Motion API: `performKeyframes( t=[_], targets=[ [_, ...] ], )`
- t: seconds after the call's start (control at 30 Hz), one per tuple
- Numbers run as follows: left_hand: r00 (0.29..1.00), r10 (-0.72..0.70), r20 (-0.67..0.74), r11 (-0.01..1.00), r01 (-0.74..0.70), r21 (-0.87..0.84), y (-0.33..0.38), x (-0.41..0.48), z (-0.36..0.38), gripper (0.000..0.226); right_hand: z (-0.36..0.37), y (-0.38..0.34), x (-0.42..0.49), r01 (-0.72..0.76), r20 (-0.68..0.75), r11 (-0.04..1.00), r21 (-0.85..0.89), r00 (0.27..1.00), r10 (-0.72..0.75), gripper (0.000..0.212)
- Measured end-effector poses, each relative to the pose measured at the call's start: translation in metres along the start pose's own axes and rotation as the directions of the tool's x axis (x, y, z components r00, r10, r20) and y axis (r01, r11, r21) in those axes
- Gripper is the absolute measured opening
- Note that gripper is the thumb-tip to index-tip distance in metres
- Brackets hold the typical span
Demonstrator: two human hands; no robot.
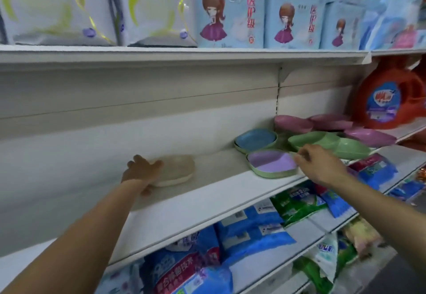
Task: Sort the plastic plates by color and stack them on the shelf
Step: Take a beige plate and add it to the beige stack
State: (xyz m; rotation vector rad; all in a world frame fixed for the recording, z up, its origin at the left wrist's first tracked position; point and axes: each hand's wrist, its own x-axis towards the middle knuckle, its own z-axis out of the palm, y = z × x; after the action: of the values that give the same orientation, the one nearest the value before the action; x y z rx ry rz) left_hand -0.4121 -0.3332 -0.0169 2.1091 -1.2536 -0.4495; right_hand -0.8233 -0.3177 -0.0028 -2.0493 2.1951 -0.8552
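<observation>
Our left hand (143, 173) is spread flat over the round beige plastic plates (175, 170), pinning that small stack mid-shelf. Our right hand (320, 163) pinches, fingers nearly closed, the rim of the purple plastic plate (272, 161) at the white shelf's (207, 203) front edge. Let's lift it clear of the green one beneath, keeping it level.

Both bare arms reach forward and up. The left hand (143, 171) lies palm down with fingers spread and the thumb tucked low. The right hand (318, 164) sits higher and farther right, wrist bent, its fingertips (299, 158) drawn together and pointing left
</observation>
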Motion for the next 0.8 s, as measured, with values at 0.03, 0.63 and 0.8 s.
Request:
performKeyframes(
  t=[0.03, 0.63, 0.8],
  targets=[
    [1.0, -0.023, -0.012, 0.999, 0.023, 0.041, 0.002, 0.005, 0.005, 0.069, -0.001, 0.008, 0.013, -0.031, 0.038, 0.999, -0.014, 0.999, 0.032, 0.028],
    [0.987, -0.163, 0.014, 0.934, 0.159, -0.319, 0.009, -0.066, 0.032, 0.015, 0.038, -0.009, 0.081, 0.164, 0.392, 0.985, -0.056, 0.911, -0.129, 0.012],
    [0.992, -0.124, -0.036, 0.929, 0.103, -0.357, 0.01, -0.082, 0.03, 0.02, 0.04, -0.024, 0.075, 0.244, 0.35, 0.96, -0.136, 0.918, -0.184, 0.023]
  ],
)
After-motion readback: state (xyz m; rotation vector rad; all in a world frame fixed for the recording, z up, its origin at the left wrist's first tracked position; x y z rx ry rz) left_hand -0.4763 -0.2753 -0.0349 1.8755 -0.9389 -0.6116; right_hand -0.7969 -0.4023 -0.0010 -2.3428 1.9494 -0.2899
